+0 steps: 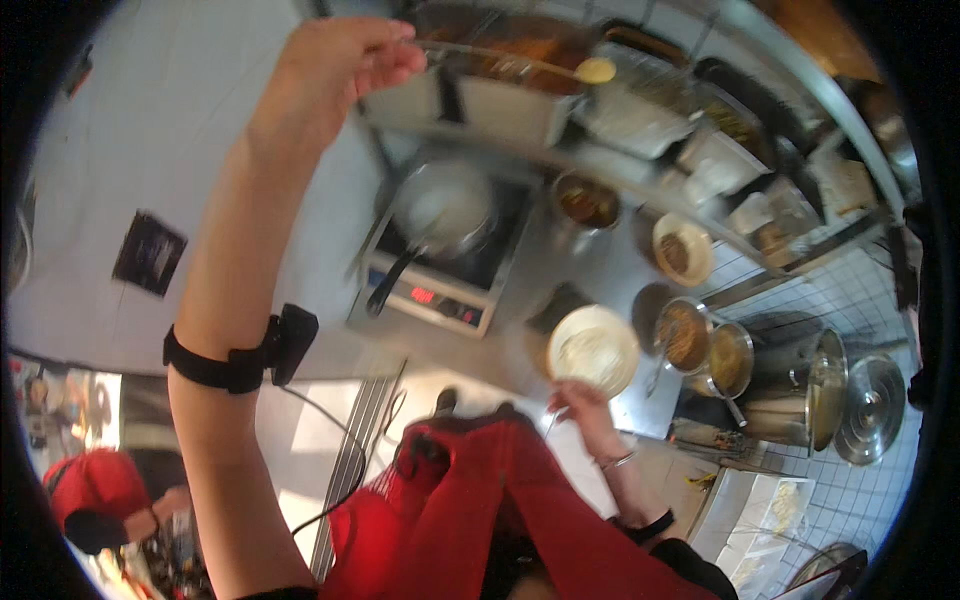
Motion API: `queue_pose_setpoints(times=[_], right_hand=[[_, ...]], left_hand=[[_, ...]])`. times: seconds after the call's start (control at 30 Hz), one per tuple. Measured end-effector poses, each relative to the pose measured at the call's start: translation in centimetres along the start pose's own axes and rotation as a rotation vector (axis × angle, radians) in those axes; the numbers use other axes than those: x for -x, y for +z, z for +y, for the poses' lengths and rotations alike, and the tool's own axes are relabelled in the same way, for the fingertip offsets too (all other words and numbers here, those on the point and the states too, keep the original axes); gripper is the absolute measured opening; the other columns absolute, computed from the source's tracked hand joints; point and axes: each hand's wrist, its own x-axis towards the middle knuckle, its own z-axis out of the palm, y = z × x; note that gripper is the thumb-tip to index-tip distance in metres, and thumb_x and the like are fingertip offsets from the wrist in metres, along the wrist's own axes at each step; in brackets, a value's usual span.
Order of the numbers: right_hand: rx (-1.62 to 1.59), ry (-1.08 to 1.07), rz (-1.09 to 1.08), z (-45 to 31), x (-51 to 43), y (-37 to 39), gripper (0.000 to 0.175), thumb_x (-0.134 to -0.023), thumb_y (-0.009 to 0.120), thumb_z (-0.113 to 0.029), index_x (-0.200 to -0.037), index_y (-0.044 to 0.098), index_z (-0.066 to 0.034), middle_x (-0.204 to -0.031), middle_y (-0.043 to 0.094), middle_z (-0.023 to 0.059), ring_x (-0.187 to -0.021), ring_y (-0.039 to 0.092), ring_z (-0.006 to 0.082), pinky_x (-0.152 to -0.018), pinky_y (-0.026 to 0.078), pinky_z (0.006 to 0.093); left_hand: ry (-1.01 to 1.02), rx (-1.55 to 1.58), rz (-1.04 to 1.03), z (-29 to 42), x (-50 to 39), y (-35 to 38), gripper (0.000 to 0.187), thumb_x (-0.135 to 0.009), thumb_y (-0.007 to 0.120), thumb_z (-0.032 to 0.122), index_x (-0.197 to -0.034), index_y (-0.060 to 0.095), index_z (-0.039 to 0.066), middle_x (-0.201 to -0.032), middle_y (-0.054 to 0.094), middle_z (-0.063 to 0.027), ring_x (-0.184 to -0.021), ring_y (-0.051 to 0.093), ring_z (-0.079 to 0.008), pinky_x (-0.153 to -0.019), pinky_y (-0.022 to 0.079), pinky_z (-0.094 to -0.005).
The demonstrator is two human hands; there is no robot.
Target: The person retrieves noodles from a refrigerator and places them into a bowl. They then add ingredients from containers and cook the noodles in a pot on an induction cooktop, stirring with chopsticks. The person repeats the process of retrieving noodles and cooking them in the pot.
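My left hand point(360, 64) is raised at the upper left, its fingers closed on the thin handle of a long spoon point(596, 70). The spoon's pale yellow bowl end hangs over the row of food containers; whether it carries anything is unclear. Lower right, my right hand point(581, 409) grips the near rim of a cream-coloured bowl point(559, 360), which contains a whitish food. Left of that bowl, a pan point(442, 210) with a black handle and cloudy liquid rests on an induction cooker point(450, 304).
A metal shelf point(630, 176) carries several food containers point(502, 109). Below it stand a metal pot of dark food point(587, 201), a bowl with brown food point(697, 251) and metal pots point(684, 337). A tall stockpot point(780, 397) is at right. Another person point(97, 491) appears lower left.
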Motion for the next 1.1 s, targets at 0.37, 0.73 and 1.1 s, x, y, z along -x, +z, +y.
queue_pose_setpoints(times=[0.37, 0.73, 1.1], right_hand=[[0.405, -1.02, -0.613, -26.5, 7.4, 7.8, 0.017, -0.091, 0.062, -0.012, -0.098, 0.064, 0.0037, -0.082, 0.065, 0.0153, -0.067, 0.065, 0.0192, -0.061, 0.056, 0.0283], [0.562, -0.872, -0.78, -29.2, 9.3, 8.5, 0.017, -0.093, 0.062, -0.013, -0.087, 0.067, 0.0014, -0.074, 0.064, 0.0101, -0.063, 0.064, 0.0153, -0.059, 0.053, 0.0255], [-0.014, -0.065, 0.071, -11.8, 4.0, -1.1, 0.019, -0.091, 0.061, -0.014, -0.079, 0.068, -0.0013, -0.067, 0.064, 0.0072, -0.055, 0.06, 0.0146, -0.052, 0.046, 0.025]], left_hand=[[-0.393, -0.368, 0.346, -7.8, 9.8, -6.1, 0.021, -0.094, 0.057, 0.013, -0.104, 0.068, -0.001, -0.081, 0.068, -0.0102, -0.069, 0.067, -0.0159, -0.064, 0.055, -0.0281], [0.171, -1.662, -0.343, -23.4, 11.3, -4.6, 0.035, -0.082, 0.059, 0.004, -0.117, 0.062, 0.004, -0.101, 0.068, -0.0175, -0.085, 0.069, -0.0299, -0.069, 0.058, -0.0386], [-0.302, -0.225, 0.661, -6.7, 13.4, -5.2, 0.02, -0.094, 0.066, 0.018, -0.101, 0.069, -0.001, -0.076, 0.067, -0.0066, -0.063, 0.062, -0.012, -0.056, 0.049, -0.0239]])
